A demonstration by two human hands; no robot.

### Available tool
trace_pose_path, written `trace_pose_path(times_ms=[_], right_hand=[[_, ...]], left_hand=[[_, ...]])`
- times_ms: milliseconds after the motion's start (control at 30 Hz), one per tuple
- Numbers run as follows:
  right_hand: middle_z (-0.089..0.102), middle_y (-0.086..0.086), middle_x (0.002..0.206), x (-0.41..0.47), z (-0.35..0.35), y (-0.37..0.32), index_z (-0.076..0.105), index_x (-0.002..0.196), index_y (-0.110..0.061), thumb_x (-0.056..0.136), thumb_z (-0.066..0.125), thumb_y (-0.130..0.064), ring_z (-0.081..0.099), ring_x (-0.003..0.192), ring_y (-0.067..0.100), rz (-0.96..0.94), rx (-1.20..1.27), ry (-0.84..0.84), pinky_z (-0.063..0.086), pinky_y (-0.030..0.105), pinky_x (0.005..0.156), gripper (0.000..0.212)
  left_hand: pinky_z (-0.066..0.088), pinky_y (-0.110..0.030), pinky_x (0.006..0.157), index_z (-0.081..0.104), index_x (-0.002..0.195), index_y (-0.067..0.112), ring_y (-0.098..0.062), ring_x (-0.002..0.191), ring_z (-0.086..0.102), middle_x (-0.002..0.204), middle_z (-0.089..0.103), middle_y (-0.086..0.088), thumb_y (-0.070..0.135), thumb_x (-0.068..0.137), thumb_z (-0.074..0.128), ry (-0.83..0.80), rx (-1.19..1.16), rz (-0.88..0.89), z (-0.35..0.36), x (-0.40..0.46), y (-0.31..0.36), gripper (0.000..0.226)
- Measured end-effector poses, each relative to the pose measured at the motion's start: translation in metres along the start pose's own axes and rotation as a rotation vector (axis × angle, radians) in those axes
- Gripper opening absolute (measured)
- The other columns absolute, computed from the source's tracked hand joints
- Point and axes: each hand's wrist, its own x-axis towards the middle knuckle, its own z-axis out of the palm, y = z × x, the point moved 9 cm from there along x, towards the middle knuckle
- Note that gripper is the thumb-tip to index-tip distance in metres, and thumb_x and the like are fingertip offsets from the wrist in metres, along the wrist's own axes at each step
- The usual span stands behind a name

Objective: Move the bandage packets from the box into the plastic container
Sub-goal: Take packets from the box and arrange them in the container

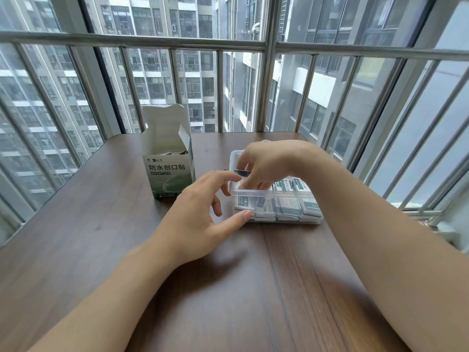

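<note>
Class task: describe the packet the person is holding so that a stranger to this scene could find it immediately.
Start at the brown wooden table by the railed window, then find the clear plastic container to the right of the open green-and-white cardboard box. Above its left end, the right hand pinches one small dark bandage packet: it alone is lifted, while the others lie packed inside.

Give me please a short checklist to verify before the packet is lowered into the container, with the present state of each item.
1. Right hand pinches one bandage packet: ok.
2. Packet is above the plastic container: ok.
3. Container has no lid in the way: ok.
4. Left hand steadies the container; its thumb touches the near wall: ok.
5. Free room under the packet: cannot tell, many packets already lie inside.
6. Box is open, packets remaining inside: ok.
</note>
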Motion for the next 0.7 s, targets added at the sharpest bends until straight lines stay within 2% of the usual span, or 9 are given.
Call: trace_pose_path(times_ms=[67,133,267,333,367,467,533,633,700], right_hand=[[0.079,-0.001,0.09,-0.001,-0.002,-0.002,0.073,0.11,-0.01,0.086,0.076,-0.043,0.077,0.075,0.01,0.019,-0.067,0.046,0.06,0.039,0.089,0.041],[0.079,0.001,0.091,-0.001,-0.003,-0.001,0.072,0.114,-0.009,0.085,0.078,-0.043,0.077,0.074,0.01,0.033,-0.047,0.059,0.06,0.039,0.089,0.044],[0.072,0.011,0.117,-0.009,-0.009,-0.002,0.056,0.138,-0.005,0.083,0.082,-0.033,0.078,0.077,0.017,0.04,0.121,0.024,0.062,0.038,0.087,0.067],[0.066,0.012,0.131,-0.017,-0.022,0.0,0.051,0.143,-0.005,0.084,0.082,-0.026,0.078,0.073,0.018,0.049,0.197,0.042,0.063,0.032,0.077,0.069],[0.066,0.013,0.13,-0.021,-0.029,0.002,0.054,0.14,-0.002,0.085,0.081,-0.023,0.078,0.069,0.017,0.062,0.193,0.063,0.063,0.028,0.069,0.065],[0.075,0.01,0.105,-0.025,-0.035,0.016,0.068,0.117,0.003,0.086,0.08,-0.021,0.075,0.058,0.013,0.141,0.081,0.085,0.056,0.024,0.056,0.041],[0.074,0.007,0.086,-0.018,-0.023,0.025,0.071,0.101,0.0,0.087,0.079,-0.021,0.073,0.052,0.012,0.178,0.031,0.061,0.055,0.023,0.05,0.027],[0.069,0.002,0.062,-0.004,-0.011,0.031,0.073,0.096,-0.003,0.086,0.079,-0.024,0.069,0.045,0.011,0.192,-0.027,0.071,0.054,0.023,0.049,0.025],[0.069,0.003,0.062,0.001,-0.009,0.033,0.074,0.095,-0.003,0.085,0.081,-0.024,0.067,0.046,0.013,0.186,-0.043,0.07,0.055,0.024,0.052,0.024]], left_hand=[[0.045,-0.015,0.065,0.052,0.125,0.041,-0.014,0.076,0.06,0.103,0.053,0.02,0.057,0.079,0.069,-0.002,0.002,0.005,0.0,0.0,0.0,0.051],[0.045,-0.017,0.065,0.052,0.125,0.042,-0.014,0.076,0.06,0.103,0.054,0.019,0.056,0.08,0.07,-0.002,0.0,0.004,0.0,0.001,0.0,0.05],[0.045,-0.018,0.064,0.052,0.125,0.042,-0.013,0.074,0.06,0.103,0.053,0.019,0.055,0.08,0.071,-0.001,-0.006,0.003,0.0,0.0,-0.001,0.05],[0.044,-0.016,0.064,0.051,0.125,0.044,-0.012,0.074,0.06,0.102,0.052,0.02,0.054,0.081,0.072,-0.003,-0.012,-0.001,0.0,0.0,-0.001,0.05],[0.044,-0.015,0.064,0.051,0.126,0.043,-0.013,0.073,0.06,0.102,0.052,0.019,0.053,0.081,0.072,-0.002,-0.012,-0.002,0.0,0.0,-0.001,0.051],[0.043,-0.012,0.063,0.053,0.126,0.04,-0.013,0.073,0.06,0.102,0.052,0.019,0.051,0.081,0.073,-0.001,-0.013,-0.01,0.0,0.0,-0.002,0.051],[0.043,-0.01,0.062,0.053,0.125,0.04,-0.014,0.073,0.06,0.103,0.052,0.019,0.05,0.08,0.074,-0.002,-0.017,-0.016,0.001,0.0,-0.003,0.05],[0.043,-0.009,0.061,0.054,0.125,0.039,-0.013,0.072,0.059,0.102,0.052,0.019,0.048,0.08,0.075,-0.004,-0.023,-0.017,0.001,0.0,-0.003,0.051],[0.043,-0.009,0.061,0.054,0.125,0.039,-0.013,0.072,0.059,0.102,0.053,0.019,0.048,0.08,0.075,-0.002,-0.025,-0.016,0.001,0.0,-0.003,0.051]])
